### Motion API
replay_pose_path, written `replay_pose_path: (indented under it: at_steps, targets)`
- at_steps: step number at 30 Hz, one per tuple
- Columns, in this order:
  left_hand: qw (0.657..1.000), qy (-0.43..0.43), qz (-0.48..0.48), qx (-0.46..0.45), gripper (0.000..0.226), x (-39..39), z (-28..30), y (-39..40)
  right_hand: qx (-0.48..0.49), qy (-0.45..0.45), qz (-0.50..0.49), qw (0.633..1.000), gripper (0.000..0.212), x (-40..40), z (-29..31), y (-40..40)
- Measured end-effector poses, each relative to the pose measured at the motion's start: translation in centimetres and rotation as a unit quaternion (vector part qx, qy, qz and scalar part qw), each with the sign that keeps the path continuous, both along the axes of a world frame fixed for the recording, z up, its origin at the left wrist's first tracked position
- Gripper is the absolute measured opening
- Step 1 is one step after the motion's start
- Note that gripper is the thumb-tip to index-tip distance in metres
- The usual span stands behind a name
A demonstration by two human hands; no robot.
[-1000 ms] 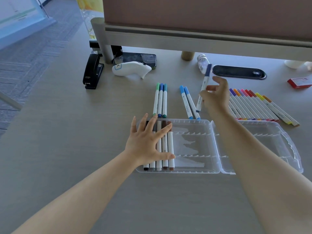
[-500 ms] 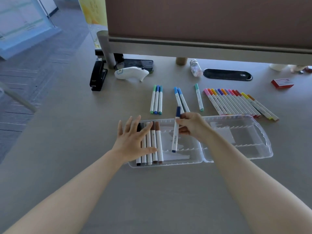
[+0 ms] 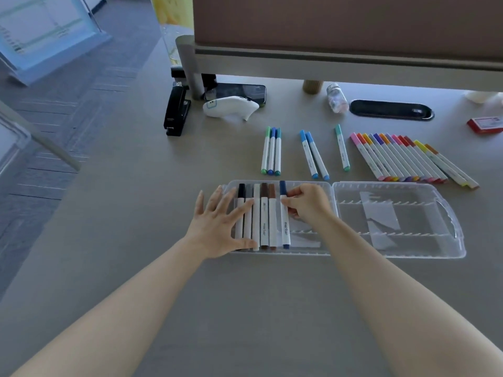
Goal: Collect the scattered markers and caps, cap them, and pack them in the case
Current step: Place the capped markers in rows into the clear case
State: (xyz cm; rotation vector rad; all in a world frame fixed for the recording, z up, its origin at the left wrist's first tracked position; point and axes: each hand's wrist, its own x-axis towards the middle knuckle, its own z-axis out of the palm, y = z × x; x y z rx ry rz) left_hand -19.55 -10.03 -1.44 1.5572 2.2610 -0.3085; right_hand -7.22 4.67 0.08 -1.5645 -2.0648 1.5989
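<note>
The right hand (image 3: 307, 205) has lowered the dark-blue marker (image 3: 284, 216) into the open clear case (image 3: 397, 251); fingers still pinch its barrel, and it now lies just right of the five packed markers (image 3: 261, 213) rather than tilted above. The left hand (image 3: 220, 227), fingers spread flat, stays pressing those markers.
</note>
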Motion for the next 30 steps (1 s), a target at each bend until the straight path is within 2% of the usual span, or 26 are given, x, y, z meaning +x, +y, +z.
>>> replay_pose_path:
  at_steps: [5,10,15,18,20,25,30]
  targets:
    - [1.000,0.001,-0.027,0.008,0.085,-1.9,0.2,0.2,0.047,0.014,-0.006,0.999,0.020,-1.3,-0.1,-1.2]
    - [0.998,0.019,-0.051,0.024,0.083,-3.5,0.3,-0.3,0.084,-0.003,0.007,0.996,0.021,-2.1,0.0,-1.9]
    - [0.997,0.021,-0.059,0.038,0.101,-5.4,0.4,-1.6,0.097,-0.017,0.029,0.995,0.021,-3.2,-0.1,-2.8]
    - [0.997,0.001,-0.031,0.069,0.103,-6.0,0.5,-1.6,0.097,0.005,-0.001,0.995,0.016,-3.5,0.0,-2.8]
    - [0.996,-0.002,-0.023,0.089,0.100,-5.9,0.7,-0.9,0.139,-0.003,-0.022,0.990,0.011,-3.6,0.2,-2.3]
    - [0.995,-0.034,-0.046,0.086,0.087,-3.9,0.7,2.9,0.194,0.007,-0.069,0.979,0.030,-4.6,0.4,-0.5]
    - [0.998,-0.034,-0.036,0.050,0.091,-3.6,-0.7,3.5,0.253,-0.077,-0.049,0.963,0.034,-6.7,-0.5,1.6]
